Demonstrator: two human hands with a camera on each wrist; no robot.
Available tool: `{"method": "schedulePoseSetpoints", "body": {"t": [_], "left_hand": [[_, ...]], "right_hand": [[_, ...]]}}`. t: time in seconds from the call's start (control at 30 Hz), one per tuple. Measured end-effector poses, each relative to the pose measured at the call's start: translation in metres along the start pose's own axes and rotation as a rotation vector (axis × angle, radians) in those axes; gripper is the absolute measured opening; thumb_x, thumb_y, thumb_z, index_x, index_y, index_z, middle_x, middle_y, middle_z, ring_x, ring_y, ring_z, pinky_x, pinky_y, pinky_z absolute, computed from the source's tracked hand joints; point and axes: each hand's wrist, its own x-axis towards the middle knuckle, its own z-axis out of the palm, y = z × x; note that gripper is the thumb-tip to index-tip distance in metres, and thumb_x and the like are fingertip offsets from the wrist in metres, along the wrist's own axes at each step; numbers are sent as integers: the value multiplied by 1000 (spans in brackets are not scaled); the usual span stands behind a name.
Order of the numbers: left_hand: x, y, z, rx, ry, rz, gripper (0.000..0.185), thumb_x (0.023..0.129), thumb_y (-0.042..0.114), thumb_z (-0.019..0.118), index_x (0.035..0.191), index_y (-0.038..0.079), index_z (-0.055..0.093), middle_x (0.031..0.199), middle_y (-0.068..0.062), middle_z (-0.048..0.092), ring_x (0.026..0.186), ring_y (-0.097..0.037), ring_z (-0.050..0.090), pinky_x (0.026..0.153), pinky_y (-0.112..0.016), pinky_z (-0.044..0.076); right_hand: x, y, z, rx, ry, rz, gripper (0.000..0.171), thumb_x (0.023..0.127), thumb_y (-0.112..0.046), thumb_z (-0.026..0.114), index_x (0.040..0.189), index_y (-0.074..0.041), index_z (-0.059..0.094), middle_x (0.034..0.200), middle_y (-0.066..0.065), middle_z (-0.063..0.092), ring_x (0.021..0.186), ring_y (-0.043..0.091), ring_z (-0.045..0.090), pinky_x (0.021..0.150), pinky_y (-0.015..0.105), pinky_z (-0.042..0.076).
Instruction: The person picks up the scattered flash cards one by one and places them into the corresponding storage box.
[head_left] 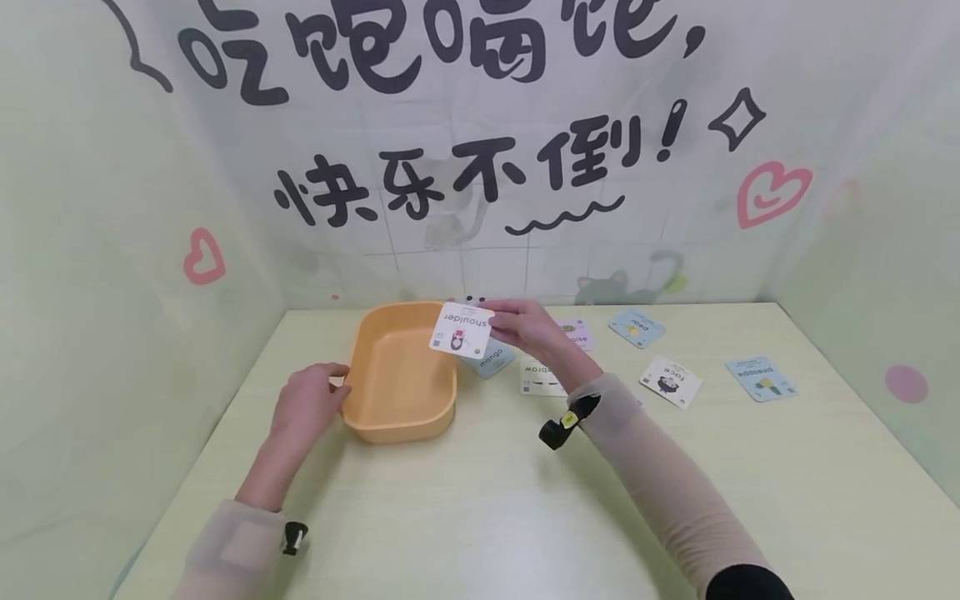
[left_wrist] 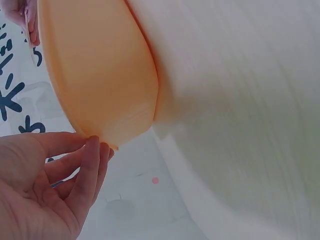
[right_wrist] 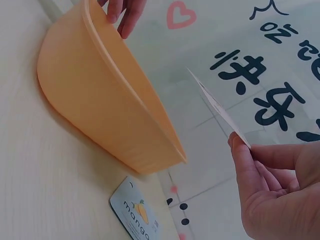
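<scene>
Pinching one "shoulder" card (head_left: 459,332), one orange tray (head_left: 402,432)

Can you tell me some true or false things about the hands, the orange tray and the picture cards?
1. The left hand holds the rim of the orange tray. True.
2. The right hand pinches the shoulder card. True.
3. Both hands hold cards. False: only the right hand does.
4. The mango card lies on the table. True.
5. The shoulder card lies flat on the table. False: it is held up in the air.
</scene>
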Motion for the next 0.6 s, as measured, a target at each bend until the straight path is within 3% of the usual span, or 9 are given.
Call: {"method": "schedulePoseSetpoints", "body": {"t": [0.37, 0.6], "left_hand": [[1, -1, -2, -91, -61, -45, 43, 96, 9, 61, 136, -4, 55, 131, -24, 63, 97, -29, 71, 64, -29, 55], [1, 1, -2, -95, -82, -58, 44, 96, 9, 62, 138, -4, 54, 129, -25, 64, 96, -29, 71, 65, -29, 56]], "right_hand": [[8, 1, 23, -9, -24, 4, 38, 97, 1, 57, 135, -5, 62, 137, 17, 60, 103, 17, 64, 110, 42, 45], [15, 1, 38, -58, -3, 3, 36, 96, 0, 60, 132, -6, 64, 132, 17, 64, 92, 13, 68, 92, 29, 57]]}}
